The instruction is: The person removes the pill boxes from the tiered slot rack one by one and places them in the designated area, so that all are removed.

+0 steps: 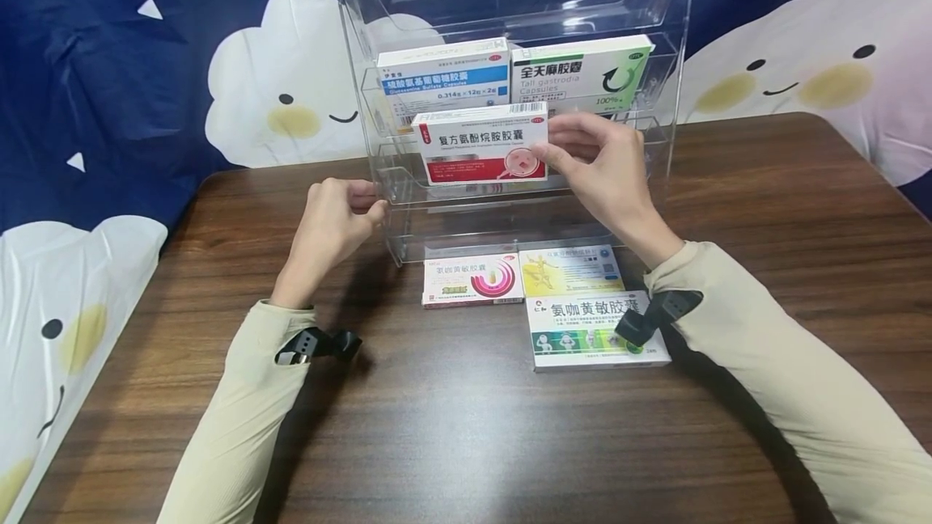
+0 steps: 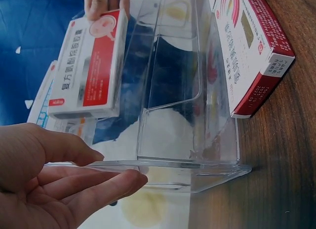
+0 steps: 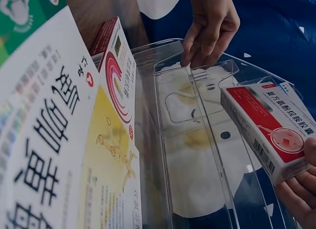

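Note:
A white and red medicine box (image 1: 480, 144) is pinched at its right end by my right hand (image 1: 607, 172), thumb in front and fingers behind. It is held in front of the middle tier of a clear acrylic display rack (image 1: 510, 221). My left hand (image 1: 338, 221) pinches the rack's left side panel between thumb and fingers, which the left wrist view shows closely. On the tier behind stand a blue and white medicine box (image 1: 444, 79) and a green and white medicine box (image 1: 582, 75), side by side.
At the rack's foot lie a pink and white box (image 1: 473, 280) and a yellow and white box (image 1: 571, 269). A larger white and green box (image 1: 597, 338) lies nearer on the wooden table (image 1: 437, 443). Behind hangs a blue cloth (image 1: 131, 87) with cloud faces.

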`<act>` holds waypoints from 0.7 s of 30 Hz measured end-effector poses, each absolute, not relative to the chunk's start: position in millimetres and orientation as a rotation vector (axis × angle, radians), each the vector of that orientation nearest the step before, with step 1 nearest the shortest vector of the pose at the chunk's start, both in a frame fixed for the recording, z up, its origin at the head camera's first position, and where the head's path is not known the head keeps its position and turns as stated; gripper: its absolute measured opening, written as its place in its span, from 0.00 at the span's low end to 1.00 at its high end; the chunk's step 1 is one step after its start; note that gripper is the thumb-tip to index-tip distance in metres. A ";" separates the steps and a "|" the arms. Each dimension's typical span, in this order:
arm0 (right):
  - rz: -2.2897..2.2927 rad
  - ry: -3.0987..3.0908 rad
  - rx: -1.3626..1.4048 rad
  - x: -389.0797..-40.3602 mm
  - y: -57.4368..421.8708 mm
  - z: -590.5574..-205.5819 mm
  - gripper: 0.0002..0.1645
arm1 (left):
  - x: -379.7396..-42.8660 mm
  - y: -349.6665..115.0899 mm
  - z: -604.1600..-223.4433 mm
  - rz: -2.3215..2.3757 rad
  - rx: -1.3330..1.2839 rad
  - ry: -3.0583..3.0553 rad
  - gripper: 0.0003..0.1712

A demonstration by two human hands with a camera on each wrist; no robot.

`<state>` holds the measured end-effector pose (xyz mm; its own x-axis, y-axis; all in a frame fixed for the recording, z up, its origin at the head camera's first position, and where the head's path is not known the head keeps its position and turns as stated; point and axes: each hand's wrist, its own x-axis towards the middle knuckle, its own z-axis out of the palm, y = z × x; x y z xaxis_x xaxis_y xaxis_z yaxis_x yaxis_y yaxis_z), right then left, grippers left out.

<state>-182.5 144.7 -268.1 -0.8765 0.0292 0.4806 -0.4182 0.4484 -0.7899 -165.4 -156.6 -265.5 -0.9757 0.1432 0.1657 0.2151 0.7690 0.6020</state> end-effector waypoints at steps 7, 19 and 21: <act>1.420 -2.291 0.304 -178.0 152.0 -270.6 0.20 | -164.9 -156.5 -265.7 -0.982 -0.285 -2.853 0.18; 1.418 -2.326 0.288 -167.4 156.0 -273.8 0.20 | -164.8 -157.5 -266.6 -0.972 -0.310 -2.828 0.17; 1.418 -2.319 0.290 -164.7 156.7 -274.3 0.20 | -165.3 -157.2 -266.4 -0.972 -0.314 -2.826 0.17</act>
